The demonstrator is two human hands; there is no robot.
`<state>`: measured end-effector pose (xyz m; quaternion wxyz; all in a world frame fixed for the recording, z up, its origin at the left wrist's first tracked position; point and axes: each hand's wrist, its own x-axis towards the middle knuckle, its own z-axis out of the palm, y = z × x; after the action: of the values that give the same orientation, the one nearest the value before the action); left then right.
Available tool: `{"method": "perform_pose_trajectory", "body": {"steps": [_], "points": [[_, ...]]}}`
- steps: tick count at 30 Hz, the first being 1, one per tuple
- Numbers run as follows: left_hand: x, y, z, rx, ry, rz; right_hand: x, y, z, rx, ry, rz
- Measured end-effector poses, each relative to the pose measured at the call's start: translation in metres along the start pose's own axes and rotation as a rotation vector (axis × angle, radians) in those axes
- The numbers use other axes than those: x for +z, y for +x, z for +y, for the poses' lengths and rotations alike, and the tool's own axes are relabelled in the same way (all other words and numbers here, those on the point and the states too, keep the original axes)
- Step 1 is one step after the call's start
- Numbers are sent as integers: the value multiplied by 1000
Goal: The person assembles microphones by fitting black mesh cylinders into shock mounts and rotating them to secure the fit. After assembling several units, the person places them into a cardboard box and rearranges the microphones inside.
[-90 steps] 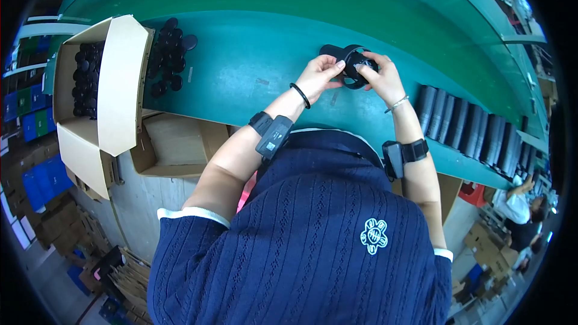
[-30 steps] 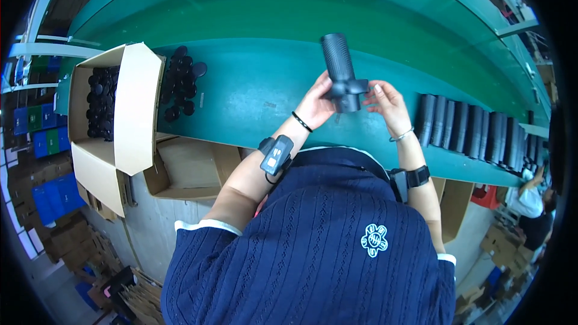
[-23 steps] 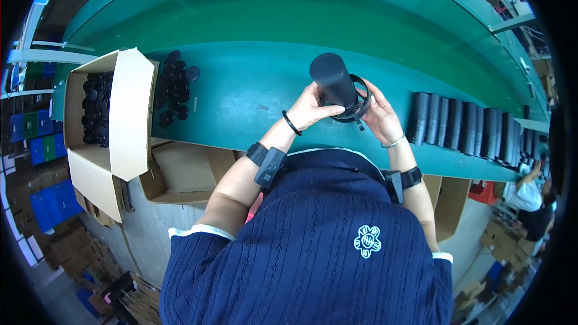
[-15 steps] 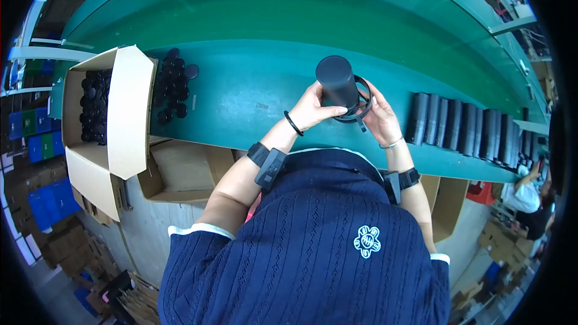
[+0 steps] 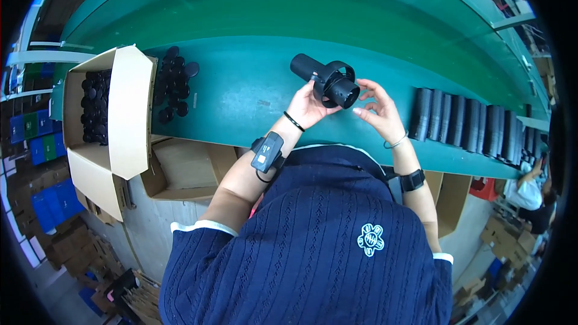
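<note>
A black cylinder with a wide loop (image 5: 305, 67) lies tilted in my left hand (image 5: 307, 108), whose fingers close around it from below. Its long smooth part points to the far left, and a narrower round end faces toward my right side. Around its middle sits the broad black loop. My right hand (image 5: 380, 111) is beside that narrower end, fingers apart and curved, with nothing in it. The fingertips come close to the end without visibly gripping it.
Round black caps (image 5: 176, 84) lie loose on the green table (image 5: 241, 114) at the left. More fill an open cardboard box (image 5: 129, 114). Several black cylinders (image 5: 457, 120) are lined up at the right. Another cardboard box (image 5: 186, 168) stands below the table's front edge.
The black cylinder has turned from nearly upright to lying tilted, its narrower end now toward the right. My right hand has let go of it and opened. My left hand still holds it.
</note>
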<state>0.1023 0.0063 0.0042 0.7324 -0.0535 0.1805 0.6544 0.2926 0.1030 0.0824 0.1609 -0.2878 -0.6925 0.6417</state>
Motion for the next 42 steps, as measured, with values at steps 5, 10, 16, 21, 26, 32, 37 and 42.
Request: {"method": "perform_pose_trajectory", "body": {"steps": [5,10,16,21,26,32,37,42], "points": [[-3,3,-7,-96,-70,-92,25,7,0,-8,-86,172],[-20,14,-7,-121,244,90,19,8,10,-169,-540,291],[16,3,-10,273,986,357,10,5,30,-355,-668,320],[13,10,-14,474,1415,241,12,7,21,-339,-649,228],[3,18,-7,402,1327,271,10,14,13,-308,-573,190],[8,26,-2,462,1069,258,13,27,-1,-349,-554,187],[16,23,4,375,1104,325,11,32,-5,-301,-554,142],[23,20,10,279,1049,350,11,33,-7,-287,-539,143]]}}
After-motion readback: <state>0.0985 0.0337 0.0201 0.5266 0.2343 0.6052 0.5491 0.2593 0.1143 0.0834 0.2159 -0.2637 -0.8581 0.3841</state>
